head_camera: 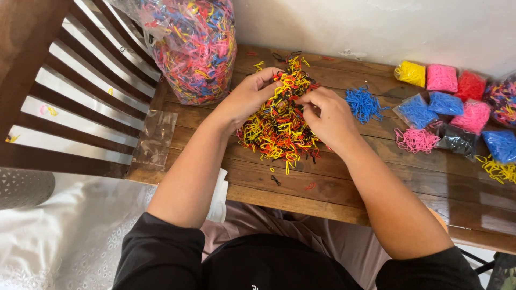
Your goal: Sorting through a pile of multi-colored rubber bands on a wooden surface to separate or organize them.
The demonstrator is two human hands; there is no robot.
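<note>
**Both hands in the heap of mixed elastic bands**

My forearms run up from my black sleeves and converge over the brown wooden plank bench (pixel 344 188), elbows out, wrists angled toward each other. My left hand (pixel 248 96) lies palm down with its fingers curled, the grip pinched shut on a few strands at the upper left edge of the heap of small yellow, red and black elastic bands (pixel 279 126). My right hand (pixel 329 115) faces it from the other side, knuckles up, thumb and forefinger closed on bands at the heap's top; the two grips almost meet. The heap sits in the middle of the bench, between my hands and partly under them.

Left of it, an empty clear plastic bag (pixel 155 138) lies flat at the bench's edge. Right of my right hand rests a loose clump of blue bands (pixel 363 103), then a loose pink clump (pixel 416 139). Farther off, a big clear sack of multicoloured bands (pixel 193 45) stands against the wall, and small packets of sorted bands (pixel 457 96) crowd the right corner.
</note>
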